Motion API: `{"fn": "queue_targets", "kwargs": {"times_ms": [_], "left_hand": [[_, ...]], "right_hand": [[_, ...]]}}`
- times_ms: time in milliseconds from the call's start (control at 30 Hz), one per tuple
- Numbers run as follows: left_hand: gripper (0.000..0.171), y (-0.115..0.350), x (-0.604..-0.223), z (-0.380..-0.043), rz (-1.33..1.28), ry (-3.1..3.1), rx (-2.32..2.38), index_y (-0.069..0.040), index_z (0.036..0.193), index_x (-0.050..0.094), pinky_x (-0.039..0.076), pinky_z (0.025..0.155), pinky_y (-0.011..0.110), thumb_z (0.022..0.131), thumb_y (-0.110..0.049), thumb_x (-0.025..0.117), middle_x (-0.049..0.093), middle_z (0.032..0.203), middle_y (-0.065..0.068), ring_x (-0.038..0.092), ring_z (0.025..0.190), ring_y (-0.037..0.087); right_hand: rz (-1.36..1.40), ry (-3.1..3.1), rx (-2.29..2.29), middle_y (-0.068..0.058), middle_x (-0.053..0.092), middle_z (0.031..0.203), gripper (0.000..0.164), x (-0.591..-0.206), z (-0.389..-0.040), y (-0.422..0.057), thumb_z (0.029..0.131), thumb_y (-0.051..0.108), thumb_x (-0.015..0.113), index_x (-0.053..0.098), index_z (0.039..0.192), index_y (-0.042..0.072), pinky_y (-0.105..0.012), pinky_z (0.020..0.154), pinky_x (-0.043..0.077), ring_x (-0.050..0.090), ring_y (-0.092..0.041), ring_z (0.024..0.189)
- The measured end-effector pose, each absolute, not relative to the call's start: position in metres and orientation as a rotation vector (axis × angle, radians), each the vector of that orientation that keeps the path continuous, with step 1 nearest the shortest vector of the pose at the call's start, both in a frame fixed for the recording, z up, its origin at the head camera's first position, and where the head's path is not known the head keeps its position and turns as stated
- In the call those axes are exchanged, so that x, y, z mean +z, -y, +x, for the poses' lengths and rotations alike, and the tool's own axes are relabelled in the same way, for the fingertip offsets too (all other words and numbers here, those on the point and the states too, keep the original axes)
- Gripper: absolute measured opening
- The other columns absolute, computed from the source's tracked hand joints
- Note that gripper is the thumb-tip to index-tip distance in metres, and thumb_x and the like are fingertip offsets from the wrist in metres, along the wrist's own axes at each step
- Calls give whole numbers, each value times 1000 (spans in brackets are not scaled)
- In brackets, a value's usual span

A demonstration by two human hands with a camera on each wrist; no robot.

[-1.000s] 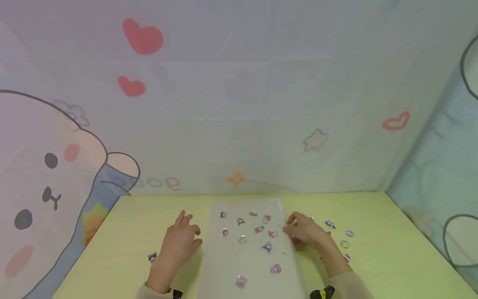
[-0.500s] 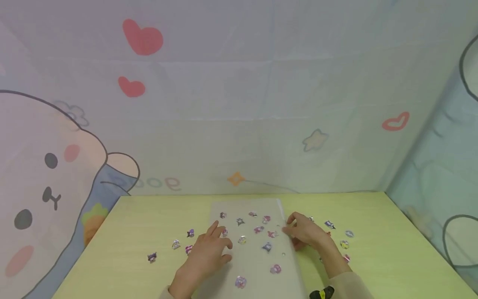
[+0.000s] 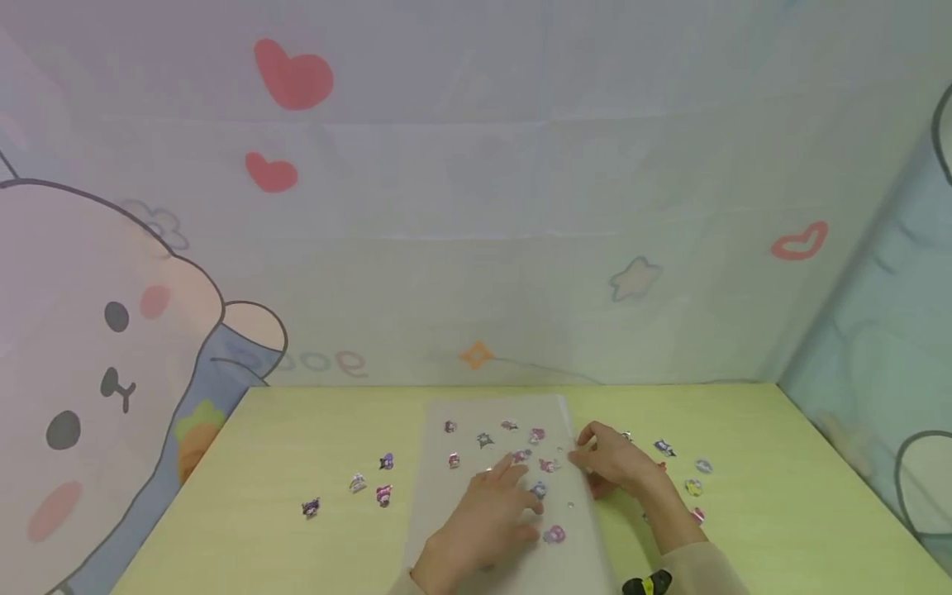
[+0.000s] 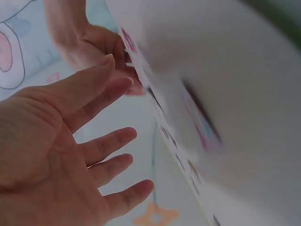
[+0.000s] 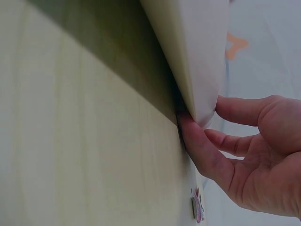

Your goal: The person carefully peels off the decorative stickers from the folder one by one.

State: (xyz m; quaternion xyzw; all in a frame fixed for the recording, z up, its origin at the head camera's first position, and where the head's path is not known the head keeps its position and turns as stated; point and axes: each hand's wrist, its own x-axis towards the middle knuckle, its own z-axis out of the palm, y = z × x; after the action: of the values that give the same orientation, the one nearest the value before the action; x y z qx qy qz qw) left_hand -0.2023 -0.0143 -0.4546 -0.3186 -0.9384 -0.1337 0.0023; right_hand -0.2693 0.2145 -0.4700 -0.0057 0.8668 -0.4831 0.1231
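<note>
ok so your left hand just came over the white sheet running from near the tabletop's back edge, fingers spread and empty, your right hand still pinching its right side, so both looked busy there

Looks like a curtained-off booth, can't say whether in a home or a studio! Draped behind with printed cloth, bright with red hearts and a cartoon animal; cornered at right by more cloth; furnished with a wood-grained table.
</note>
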Motion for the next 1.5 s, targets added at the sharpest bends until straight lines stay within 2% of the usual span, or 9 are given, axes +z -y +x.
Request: {"fn": "queue_targets", "kwargs": {"times_ms": [267, 533, 900, 1067, 1333, 1500], "left_hand": [[27, -21, -447, -197, -1054, 2954, -345, -29, 109, 74, 38, 103, 53, 83, -32, 77, 52, 140, 2, 35, 140, 27], [20, -29, -452, -193, -1074, 2974, -255, -31, 97, 73, 36, 106, 51, 79, -30, 80, 53, 134, -4, 33, 141, 24], [6, -29, -447, -187, -1151, 2920, -234, -29, 81, 74, 39, 104, 45, 81, -25, 79, 58, 129, -7, 39, 137, 21], [7, -29, -448, -188, -1144, 2927, -240, -29, 83, 74, 39, 104, 46, 81, -25, 79, 57, 129, -7, 38, 138, 21], [28, -27, -449, -189, -997, 2966, -211, -31, 98, 71, 38, 104, 52, 72, -26, 83, 58, 121, -7, 39, 137, 24], [29, -26, -450, -190, -972, 2977, -192, -32, 98, 72, 38, 104, 52, 72, -29, 84, 58, 122, -6, 39, 137, 25]], "right_hand": [[-10, -2535, -1406, -18, 57, 99, 29, -470, -270, -215, 95, 10, 61, 45, 116, -3, -38, 55, 55, 61, -26, 62], [-29, -2521, -1417, -20, 57, 104, 30, -470, -271, -217, 95, 10, 60, 45, 117, -4, -37, 55, 55, 62, -25, 62], [-6, -2575, -1379, -17, 58, 96, 26, -472, -270, -216, 95, 9, 61, 48, 114, -3, -37, 54, 55, 61, -25, 58], [-7, -2573, -1383, -17, 58, 97, 27, -470, -270, -216, 95, 10, 62, 48, 115, -3, -38, 54, 55, 62, -25, 60], [-17, -2549, -1407, -18, 57, 98, 29, -471, -270, -216, 96, 10, 61, 46, 116, -4, -37, 54, 55, 62, -25, 61], [-10, -2552, -1411, -18, 57, 97, 27, -471, -270, -216, 96, 10, 60, 46, 115, -4, -37, 54, 54, 61, -25, 61]]}}
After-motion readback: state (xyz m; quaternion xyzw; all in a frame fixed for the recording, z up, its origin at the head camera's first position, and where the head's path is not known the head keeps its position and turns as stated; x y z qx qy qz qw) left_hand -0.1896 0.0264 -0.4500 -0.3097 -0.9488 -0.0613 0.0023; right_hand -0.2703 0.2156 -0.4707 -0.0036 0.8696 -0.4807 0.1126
